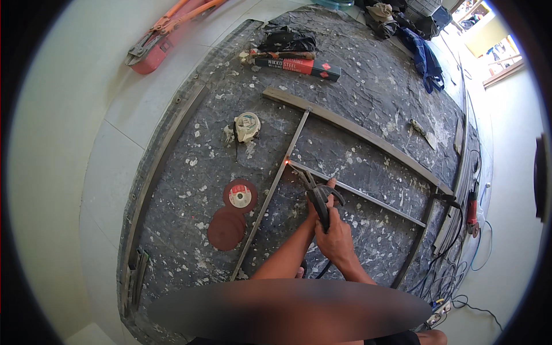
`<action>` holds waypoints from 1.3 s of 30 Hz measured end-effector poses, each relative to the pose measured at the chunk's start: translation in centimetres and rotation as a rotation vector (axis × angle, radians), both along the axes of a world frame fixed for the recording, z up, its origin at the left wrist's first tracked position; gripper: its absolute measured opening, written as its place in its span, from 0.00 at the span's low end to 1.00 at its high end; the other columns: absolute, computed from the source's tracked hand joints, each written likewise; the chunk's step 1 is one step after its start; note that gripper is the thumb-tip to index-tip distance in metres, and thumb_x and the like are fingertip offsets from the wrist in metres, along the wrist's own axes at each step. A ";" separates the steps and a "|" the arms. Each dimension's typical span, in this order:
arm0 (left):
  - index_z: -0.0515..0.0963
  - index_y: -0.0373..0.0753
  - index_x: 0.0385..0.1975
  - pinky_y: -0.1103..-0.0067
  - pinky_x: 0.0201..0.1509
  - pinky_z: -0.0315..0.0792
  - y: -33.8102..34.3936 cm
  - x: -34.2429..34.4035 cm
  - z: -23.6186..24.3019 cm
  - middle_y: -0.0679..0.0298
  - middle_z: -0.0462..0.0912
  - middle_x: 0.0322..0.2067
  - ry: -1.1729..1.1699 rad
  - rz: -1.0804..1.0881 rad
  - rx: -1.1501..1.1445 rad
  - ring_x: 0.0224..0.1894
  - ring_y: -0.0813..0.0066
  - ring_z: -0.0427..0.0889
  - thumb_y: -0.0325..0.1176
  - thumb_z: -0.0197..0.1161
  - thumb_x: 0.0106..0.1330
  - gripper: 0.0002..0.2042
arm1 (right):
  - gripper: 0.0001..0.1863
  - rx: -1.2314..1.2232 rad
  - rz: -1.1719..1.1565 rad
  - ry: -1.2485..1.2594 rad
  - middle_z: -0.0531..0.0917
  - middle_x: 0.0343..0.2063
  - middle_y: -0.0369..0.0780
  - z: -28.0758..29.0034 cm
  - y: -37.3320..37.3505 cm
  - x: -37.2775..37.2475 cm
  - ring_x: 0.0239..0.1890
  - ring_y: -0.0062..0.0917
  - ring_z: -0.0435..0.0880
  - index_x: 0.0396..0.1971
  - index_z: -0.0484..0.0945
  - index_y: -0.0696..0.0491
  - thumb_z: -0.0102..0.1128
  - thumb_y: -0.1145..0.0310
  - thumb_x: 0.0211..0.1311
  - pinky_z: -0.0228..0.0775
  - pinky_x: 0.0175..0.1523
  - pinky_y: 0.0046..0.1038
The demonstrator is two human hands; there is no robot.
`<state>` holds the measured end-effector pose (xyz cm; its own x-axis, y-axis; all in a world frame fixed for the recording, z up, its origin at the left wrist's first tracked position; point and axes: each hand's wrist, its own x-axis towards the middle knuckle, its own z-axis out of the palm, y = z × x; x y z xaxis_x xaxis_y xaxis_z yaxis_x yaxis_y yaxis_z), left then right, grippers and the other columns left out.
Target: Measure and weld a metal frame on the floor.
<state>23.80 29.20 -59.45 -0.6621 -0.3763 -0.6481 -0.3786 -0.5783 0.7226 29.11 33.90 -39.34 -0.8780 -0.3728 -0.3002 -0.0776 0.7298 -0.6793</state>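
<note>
A pale tiled floor (109,190) surrounds a grey, paint-spattered tarp (190,201). On the tarp, in front of the person, lies a metal frame (368,135): a thick bar slants along its far side, a thin rod (259,227) runs down its left, and a crosspiece (379,200) spans from that rod to the right side. A loose bar (168,148) lies along the tarp's left edge. Tangled cables (454,276) spread at the lower right, near a red and black grinder (472,210). An orange-handled cutter (172,23) rests at the upper left, off the tarp. Blue cloth (425,60) lies crumpled at the upper right, and a red and dark box (299,66) sits near the far edge, beside a black bag (287,40). The right hand (335,238) has its fingers clamped on the rear of a black holder (319,204), which is over the frame, near the rod. The left hand (312,211) is against the holder, one finger extended beside it; whether its other fingers grip cannot be told. Left of the rod lie reddish-brown discs (226,230), partly overlapping, and a tape measure (248,126). A scraper (424,135) lies beyond the thick bar. A thin electrode (295,172) reaches from the holder to a glowing spot (287,162) where crosspiece and rod meet.
</note>
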 end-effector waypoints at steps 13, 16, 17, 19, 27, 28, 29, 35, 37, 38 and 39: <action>0.75 0.39 0.38 0.76 0.32 0.80 -1.1 0.3 -0.1 0.63 0.81 0.29 0.033 -0.100 0.109 0.29 0.71 0.84 0.51 0.64 0.70 0.18 | 0.21 0.004 0.028 -0.043 0.81 0.28 0.62 -0.1 -0.2 0.1 0.32 0.62 0.80 0.51 0.66 0.58 0.59 0.69 0.61 0.70 0.37 0.58; 0.76 0.39 0.37 0.76 0.32 0.79 -0.2 0.6 0.3 0.63 0.81 0.28 0.033 -0.037 0.173 0.28 0.71 0.83 0.51 0.63 0.70 0.19 | 0.20 -0.001 0.036 0.000 0.81 0.28 0.62 -0.2 -0.1 0.2 0.32 0.62 0.80 0.51 0.66 0.58 0.59 0.70 0.61 0.70 0.36 0.57; 0.76 0.39 0.37 0.76 0.32 0.79 0.0 0.4 0.4 0.63 0.81 0.28 0.033 -0.038 0.175 0.28 0.71 0.83 0.51 0.63 0.70 0.19 | 0.17 -0.041 -0.003 0.000 0.81 0.26 0.60 0.0 -0.1 0.2 0.31 0.60 0.81 0.47 0.67 0.58 0.60 0.70 0.61 0.70 0.33 0.53; 0.71 0.41 0.14 0.74 0.23 0.66 0.0 0.0 0.4 0.71 0.71 0.16 0.048 0.044 0.074 0.19 0.80 0.68 0.48 0.64 0.71 0.24 | 0.14 -0.088 -0.038 0.000 0.80 0.24 0.59 0.1 -0.3 0.2 0.30 0.58 0.82 0.42 0.68 0.58 0.62 0.70 0.62 0.70 0.30 0.49; 0.71 0.39 0.15 0.74 0.24 0.71 -0.2 0.2 0.2 0.70 0.72 0.16 0.032 0.018 0.009 0.19 0.80 0.71 0.48 0.65 0.70 0.24 | 0.14 -0.066 -0.005 0.049 0.79 0.21 0.58 -0.6 0.2 0.0 0.28 0.58 0.81 0.41 0.68 0.57 0.62 0.70 0.61 0.69 0.28 0.49; 0.71 0.39 0.15 0.73 0.24 0.71 0.0 0.1 0.4 0.69 0.72 0.16 0.031 0.036 0.065 0.19 0.80 0.71 0.48 0.65 0.70 0.24 | 0.14 -0.060 -0.007 0.051 0.79 0.21 0.58 -0.6 0.3 0.0 0.28 0.58 0.81 0.41 0.68 0.57 0.62 0.70 0.61 0.69 0.28 0.49; 0.71 0.39 0.15 0.73 0.24 0.71 0.1 0.0 0.6 0.69 0.72 0.16 0.032 0.033 0.070 0.19 0.80 0.71 0.48 0.65 0.70 0.24 | 0.14 -0.046 -0.013 0.044 0.79 0.22 0.59 -0.4 0.4 -0.1 0.28 0.58 0.81 0.41 0.68 0.57 0.62 0.70 0.61 0.69 0.28 0.50; 0.71 0.41 0.16 0.74 0.23 0.70 -0.7 0.6 -0.4 0.68 0.73 0.18 -0.010 0.067 -0.053 0.20 0.79 0.72 0.49 0.67 0.68 0.23 | 0.15 -0.052 -0.008 0.002 0.80 0.23 0.60 -0.1 -1.0 0.3 0.30 0.59 0.81 0.42 0.68 0.57 0.62 0.69 0.61 0.69 0.30 0.51; 0.71 0.41 0.16 0.74 0.23 0.70 0.2 0.2 0.6 0.68 0.74 0.18 0.016 0.074 -0.003 0.20 0.79 0.72 0.49 0.67 0.68 0.23 | 0.15 -0.031 -0.026 0.010 0.80 0.24 0.60 -0.2 -0.3 0.0 0.30 0.59 0.81 0.43 0.68 0.57 0.62 0.69 0.61 0.69 0.30 0.52; 0.71 0.41 0.16 0.74 0.23 0.69 0.5 0.1 1.1 0.69 0.74 0.18 0.029 0.079 0.021 0.20 0.79 0.72 0.49 0.67 0.68 0.23 | 0.15 -0.028 -0.025 0.009 0.80 0.24 0.60 -0.5 0.1 -0.1 0.30 0.59 0.81 0.43 0.68 0.57 0.62 0.69 0.61 0.69 0.30 0.52; 0.71 0.42 0.16 0.74 0.23 0.69 0.5 0.1 1.5 0.69 0.74 0.18 0.038 0.087 0.037 0.20 0.79 0.72 0.49 0.67 0.68 0.23 | 0.15 -0.033 -0.021 0.005 0.80 0.24 0.60 -0.6 0.2 -0.1 0.31 0.60 0.81 0.43 0.68 0.57 0.62 0.69 0.62 0.69 0.31 0.52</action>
